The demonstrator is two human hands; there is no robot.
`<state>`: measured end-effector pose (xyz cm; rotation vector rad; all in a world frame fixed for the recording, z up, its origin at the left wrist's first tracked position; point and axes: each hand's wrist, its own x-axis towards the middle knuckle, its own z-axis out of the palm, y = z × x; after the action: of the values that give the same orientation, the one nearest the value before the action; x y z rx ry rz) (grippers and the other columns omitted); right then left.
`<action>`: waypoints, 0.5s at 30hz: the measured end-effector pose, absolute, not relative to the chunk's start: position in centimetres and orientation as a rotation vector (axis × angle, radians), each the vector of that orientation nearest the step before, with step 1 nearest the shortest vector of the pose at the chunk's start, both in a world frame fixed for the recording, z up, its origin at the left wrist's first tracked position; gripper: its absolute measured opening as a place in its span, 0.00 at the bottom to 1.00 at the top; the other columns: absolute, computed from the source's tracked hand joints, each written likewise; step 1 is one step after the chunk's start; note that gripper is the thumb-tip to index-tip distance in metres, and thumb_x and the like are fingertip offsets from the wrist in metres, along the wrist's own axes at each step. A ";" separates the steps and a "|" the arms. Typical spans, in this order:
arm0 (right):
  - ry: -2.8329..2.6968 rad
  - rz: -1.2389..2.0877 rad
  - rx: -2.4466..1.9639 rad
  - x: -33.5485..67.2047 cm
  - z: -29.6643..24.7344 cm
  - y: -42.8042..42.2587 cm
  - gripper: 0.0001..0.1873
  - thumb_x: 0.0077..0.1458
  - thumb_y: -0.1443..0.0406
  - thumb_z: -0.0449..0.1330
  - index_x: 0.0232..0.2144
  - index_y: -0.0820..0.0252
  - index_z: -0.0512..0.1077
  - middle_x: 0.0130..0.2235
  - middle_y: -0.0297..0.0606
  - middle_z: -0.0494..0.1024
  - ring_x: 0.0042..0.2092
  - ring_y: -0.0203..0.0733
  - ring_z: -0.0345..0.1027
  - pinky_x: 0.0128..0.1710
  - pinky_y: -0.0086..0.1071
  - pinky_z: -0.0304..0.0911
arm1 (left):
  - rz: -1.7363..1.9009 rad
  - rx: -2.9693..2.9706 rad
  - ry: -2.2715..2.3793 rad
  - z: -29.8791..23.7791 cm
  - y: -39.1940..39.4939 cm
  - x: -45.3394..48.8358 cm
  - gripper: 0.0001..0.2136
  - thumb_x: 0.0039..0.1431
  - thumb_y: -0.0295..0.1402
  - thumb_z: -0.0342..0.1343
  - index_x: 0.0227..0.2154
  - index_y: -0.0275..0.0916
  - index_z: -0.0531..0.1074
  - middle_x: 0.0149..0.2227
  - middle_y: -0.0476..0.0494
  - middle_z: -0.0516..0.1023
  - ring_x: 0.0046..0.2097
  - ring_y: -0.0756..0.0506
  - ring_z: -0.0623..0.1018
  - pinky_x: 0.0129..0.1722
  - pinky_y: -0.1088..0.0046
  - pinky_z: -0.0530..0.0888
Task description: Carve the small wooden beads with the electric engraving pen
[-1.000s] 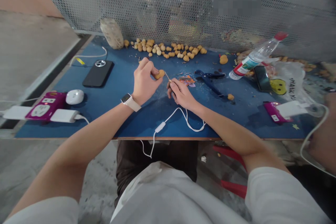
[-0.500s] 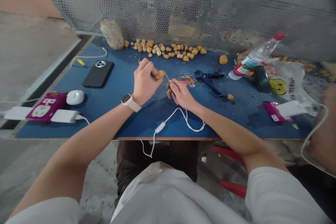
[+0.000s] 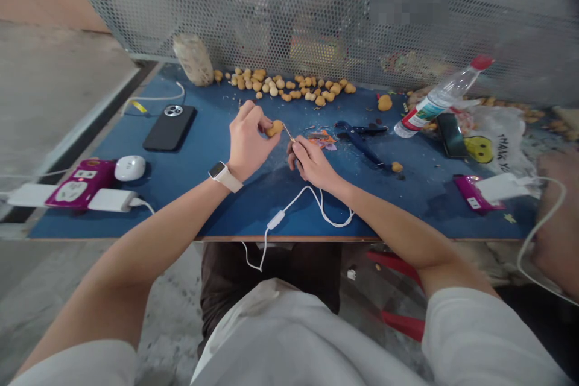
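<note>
Over one blue table (image 3: 407,205), two hands (image 3: 251,140), one held gourd (image 3: 274,128), one tool (image 3: 288,132)

Blue desk (image 3: 244,211) with a wooden-coloured front edge; along its back lies a row of small tan gourds (image 3: 274,90), beside a cloudy jar (image 3: 193,60); at left, a black phone (image 3: 168,132), a purple power strip (image 3: 103,170) and a rounded white case (image 3: 129,167); near the middle, orange and purple scraps (image 3: 322,140) beside dark pliers (image 3: 359,139); at right, a red-capped clear bottle (image 3: 432,105), a printed plastic bag (image 3: 502,132) and a second purple strip (image 3: 470,193); a white cable (image 3: 337,224) loops at the front.
</note>
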<state>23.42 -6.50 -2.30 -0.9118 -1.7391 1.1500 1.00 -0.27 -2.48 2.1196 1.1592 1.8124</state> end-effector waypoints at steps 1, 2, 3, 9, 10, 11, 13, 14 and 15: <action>-1.735 1.159 -0.908 23.4 -2.4 -6.4 0.41 0.82 0.21 0.57 0.45 0.48 0.70 0.29 0.27 0.77 0.22 0.34 0.62 0.19 0.31 0.53 | 1.814 2.117 1.148 -2.5 -0.3 1.0 0.19 0.57 0.21 0.75 0.36 0.46 0.70 0.39 0.51 0.80 0.39 0.47 0.83 0.48 0.65 0.90; -1.730 1.168 -0.904 23.5 -2.5 -6.3 0.40 0.82 0.22 0.57 0.46 0.48 0.70 0.29 0.26 0.77 0.21 0.34 0.61 0.19 0.31 0.53 | 1.815 2.116 1.140 -2.5 -0.4 1.1 0.19 0.58 0.21 0.75 0.36 0.46 0.70 0.40 0.50 0.81 0.40 0.47 0.83 0.49 0.65 0.90; -1.729 1.177 -0.899 23.5 -2.5 -6.3 0.39 0.83 0.22 0.57 0.46 0.48 0.70 0.30 0.25 0.77 0.20 0.33 0.61 0.19 0.31 0.54 | 1.814 2.117 1.138 -2.5 -0.5 1.1 0.18 0.58 0.21 0.75 0.37 0.46 0.71 0.41 0.50 0.81 0.41 0.47 0.84 0.49 0.65 0.90; -1.737 1.149 -0.884 23.4 -2.2 -6.7 0.41 0.81 0.20 0.57 0.45 0.48 0.70 0.29 0.26 0.77 0.21 0.34 0.61 0.20 0.31 0.53 | 1.815 2.136 1.167 -2.4 -0.4 1.0 0.17 0.59 0.22 0.76 0.38 0.46 0.74 0.40 0.49 0.82 0.43 0.45 0.85 0.48 0.65 0.90; -1.751 1.136 -0.886 23.3 -2.1 -6.9 0.42 0.81 0.20 0.57 0.45 0.48 0.70 0.30 0.28 0.77 0.23 0.35 0.63 0.20 0.31 0.53 | 1.815 2.135 1.169 -2.4 -0.3 1.0 0.17 0.59 0.22 0.76 0.37 0.46 0.73 0.39 0.49 0.82 0.43 0.45 0.84 0.47 0.65 0.90; -1.768 1.125 -0.889 23.3 -2.0 -7.0 0.42 0.81 0.20 0.56 0.44 0.48 0.70 0.30 0.29 0.78 0.25 0.36 0.64 0.21 0.31 0.52 | 1.814 2.133 1.173 -2.4 -0.2 1.0 0.17 0.59 0.23 0.77 0.36 0.46 0.73 0.39 0.49 0.82 0.42 0.46 0.84 0.47 0.65 0.89; -1.790 1.114 -0.889 23.2 -1.9 -7.3 0.43 0.80 0.19 0.56 0.44 0.49 0.70 0.30 0.32 0.78 0.27 0.37 0.67 0.22 0.31 0.52 | 1.811 2.130 1.181 -2.4 -0.2 1.0 0.18 0.60 0.23 0.78 0.35 0.46 0.72 0.39 0.49 0.81 0.42 0.45 0.84 0.46 0.65 0.89; -1.792 1.116 -0.889 23.1 -1.8 -7.3 0.43 0.80 0.19 0.56 0.43 0.49 0.70 0.30 0.32 0.78 0.28 0.38 0.68 0.23 0.30 0.52 | 1.807 2.130 1.184 -2.4 -0.2 1.0 0.19 0.60 0.23 0.78 0.35 0.47 0.72 0.39 0.49 0.81 0.42 0.45 0.84 0.47 0.65 0.90; -1.786 1.120 -0.888 23.1 -1.8 -7.3 0.43 0.80 0.19 0.56 0.43 0.49 0.71 0.30 0.33 0.78 0.29 0.39 0.69 0.23 0.30 0.52 | 1.800 2.129 1.184 -2.3 -0.2 1.0 0.19 0.60 0.24 0.79 0.35 0.47 0.71 0.39 0.49 0.81 0.43 0.45 0.85 0.49 0.64 0.91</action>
<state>23.09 -7.34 -1.84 -0.8884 -1.7863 1.1195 1.00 -0.23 -2.34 2.1285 1.1842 1.8003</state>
